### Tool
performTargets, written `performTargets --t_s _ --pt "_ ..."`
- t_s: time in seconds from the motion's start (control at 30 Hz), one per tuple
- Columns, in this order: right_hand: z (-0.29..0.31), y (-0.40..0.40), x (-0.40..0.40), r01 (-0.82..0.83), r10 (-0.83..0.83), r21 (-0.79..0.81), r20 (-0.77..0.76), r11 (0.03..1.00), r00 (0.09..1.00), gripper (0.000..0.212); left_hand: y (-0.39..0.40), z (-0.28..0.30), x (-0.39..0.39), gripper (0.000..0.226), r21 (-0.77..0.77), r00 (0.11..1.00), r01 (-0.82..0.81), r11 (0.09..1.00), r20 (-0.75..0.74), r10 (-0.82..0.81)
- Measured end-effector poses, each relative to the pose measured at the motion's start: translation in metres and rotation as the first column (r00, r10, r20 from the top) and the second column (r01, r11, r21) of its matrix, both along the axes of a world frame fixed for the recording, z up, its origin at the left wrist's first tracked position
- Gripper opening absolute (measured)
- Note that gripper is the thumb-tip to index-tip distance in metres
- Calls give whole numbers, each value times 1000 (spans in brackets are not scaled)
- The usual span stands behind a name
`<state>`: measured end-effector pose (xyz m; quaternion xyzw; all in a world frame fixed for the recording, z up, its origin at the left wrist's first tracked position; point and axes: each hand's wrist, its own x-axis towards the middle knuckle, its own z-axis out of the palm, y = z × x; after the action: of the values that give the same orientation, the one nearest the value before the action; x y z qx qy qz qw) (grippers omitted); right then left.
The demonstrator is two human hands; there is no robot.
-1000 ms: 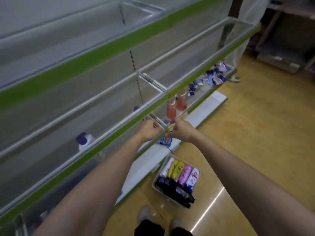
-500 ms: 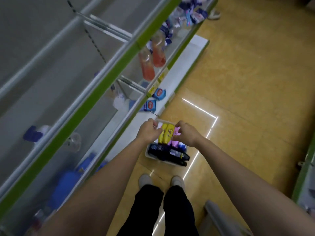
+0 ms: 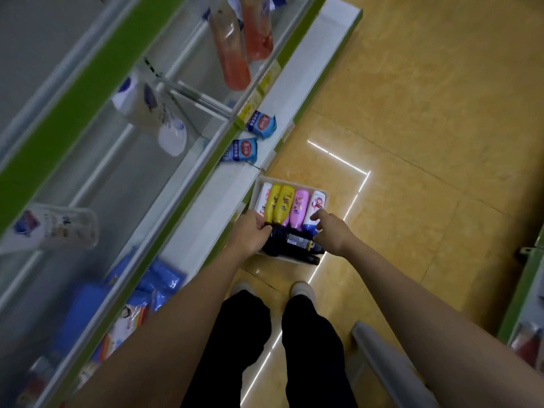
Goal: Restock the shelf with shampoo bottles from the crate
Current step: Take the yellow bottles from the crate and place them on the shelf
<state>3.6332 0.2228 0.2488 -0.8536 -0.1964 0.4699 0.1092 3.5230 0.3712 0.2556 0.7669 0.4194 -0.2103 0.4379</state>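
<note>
A white crate (image 3: 294,184) stands on the floor against the shelf base. Inside stand two yellow shampoo bottles (image 3: 279,201), a pink one (image 3: 298,206) and two white ones (image 3: 316,203), with dark bottles (image 3: 294,242) lying across the near end. My left hand (image 3: 251,234) hovers over the crate's left near corner, fingers loosely curled beside a dark bottle's end. My right hand (image 3: 331,231) is over the right side, index finger stretched toward the white bottle. Neither hand holds anything. Two red bottles (image 3: 235,54) stand on the green-edged shelf (image 3: 59,92) above.
Blue packets (image 3: 262,125) lie on the low shelf near the crate, and more blue packs (image 3: 153,284) lie closer to me. A white bottle (image 3: 153,113) and a clear tub (image 3: 53,228) sit on a middle shelf. A grey object (image 3: 382,348) is by my right leg. Another shelf (image 3: 524,304) stands at right.
My view has swung down from the upper shelf, where both hands were at the red bottles, to the crate. Both hands have dropped toward the crate, holding nothing.
</note>
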Motion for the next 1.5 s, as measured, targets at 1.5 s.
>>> performTargets --t_s 1.5 --pt "-395 81 60 -693 666 -162 490 703 562 55 51 -424 100 47 197 948 270 943 -223 -225"
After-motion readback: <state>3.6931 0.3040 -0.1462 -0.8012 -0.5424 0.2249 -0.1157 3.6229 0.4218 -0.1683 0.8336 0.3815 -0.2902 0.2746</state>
